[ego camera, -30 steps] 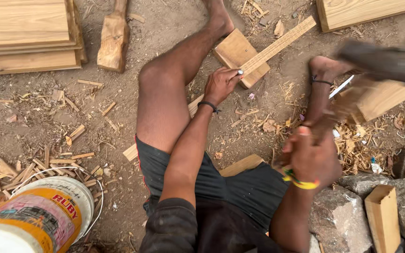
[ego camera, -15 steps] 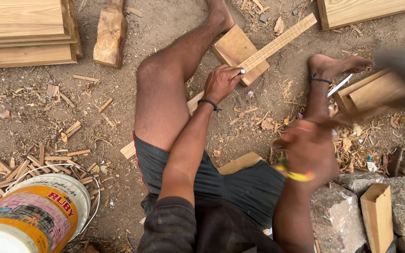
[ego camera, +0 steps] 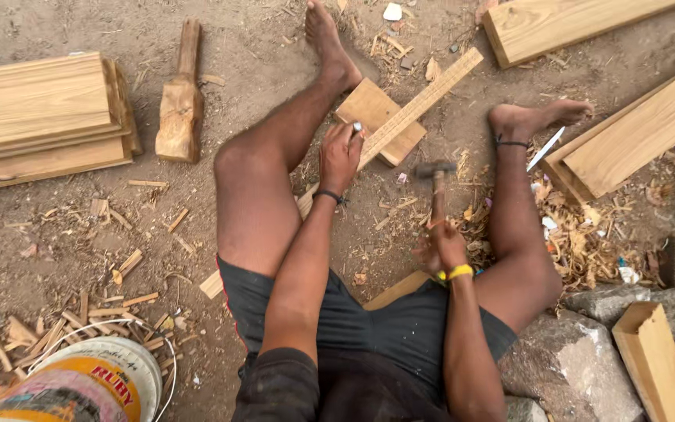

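A person sits on bare dirt ground [ego camera: 80, 234], seen from above, with both bare legs spread out in front. Between the legs, a long narrow wooden strip [ego camera: 416, 109] lies at a slant across a square wooden block [ego camera: 375, 129], its far end pointing up and to the right.

The left hand [ego camera: 341, 156] rests on the strip where it crosses the block. Its fingers are closed around a small metal tool [ego camera: 357, 126], probably a chisel or punch, held upright with its tip on the wood. A dark band circles that wrist.

The right hand [ego camera: 447, 248] has its fingers wrapped around the wooden handle of a hammer [ego camera: 436, 184]. The dark metal head is blurred and sits just right of the strip, a little apart from the metal tool. A yellow band circles that wrist.

As a judgement, the cutting looks to be underway rather than finished: the strip is whole and in 1 piece, and both tools are gripped. How deep any cut goes is too small to tell.

Around the person: a stack of pale planks [ego camera: 41, 117] at far left, a wooden mallet [ego camera: 179, 109] just beside it, more planks [ego camera: 634, 133] at upper right, wood chips and shavings [ego camera: 580, 242] near the right leg, grey stones [ego camera: 587, 359] at lower right, and a plastic bucket [ego camera: 95, 383] at lower left.
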